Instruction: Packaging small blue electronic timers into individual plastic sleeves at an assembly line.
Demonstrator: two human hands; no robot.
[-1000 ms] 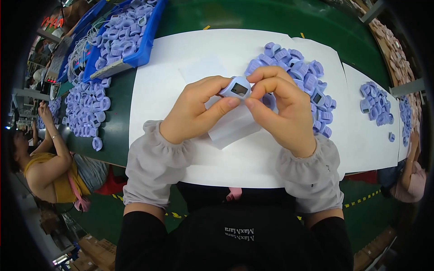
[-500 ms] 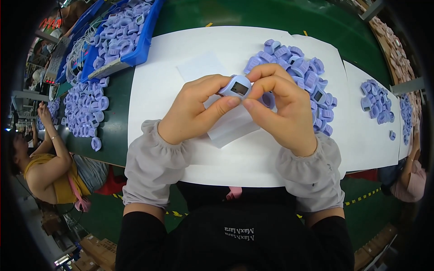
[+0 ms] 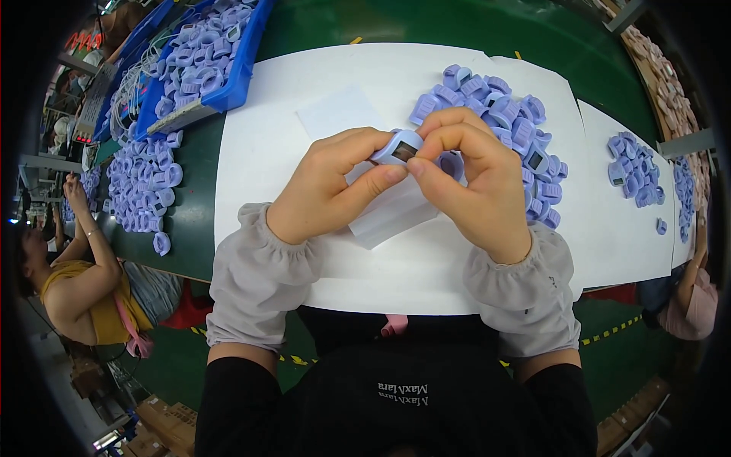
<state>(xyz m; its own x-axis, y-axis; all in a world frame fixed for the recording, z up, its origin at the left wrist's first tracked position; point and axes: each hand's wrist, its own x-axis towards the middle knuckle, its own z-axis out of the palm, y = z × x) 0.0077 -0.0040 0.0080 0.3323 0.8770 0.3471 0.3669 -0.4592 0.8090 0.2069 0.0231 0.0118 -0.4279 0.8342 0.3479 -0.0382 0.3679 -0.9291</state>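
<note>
Between both hands, over the white table, is a lilac plastic watch-like device with a small dark rectangular screen facing up. My left hand grips its left end between thumb and fingers. My right hand is closed at its right end, with the thumb tip over the screen's edge. Whether a small piece sits between the right fingertips is hidden. Beneath my hands lie thin whitish sheets. A large heap of similar lilac devices lies just beyond my right hand.
A blue bin full of lilac pieces stands at the far left. More pieces cover the green surface beside it. A smaller pile sits at the right on the white table covering. Other people work at both sides.
My right thumb has shifted slightly left and up onto the screen's edge, covering its corner. The device has tilted a little; my left hand keeps its grip.
</note>
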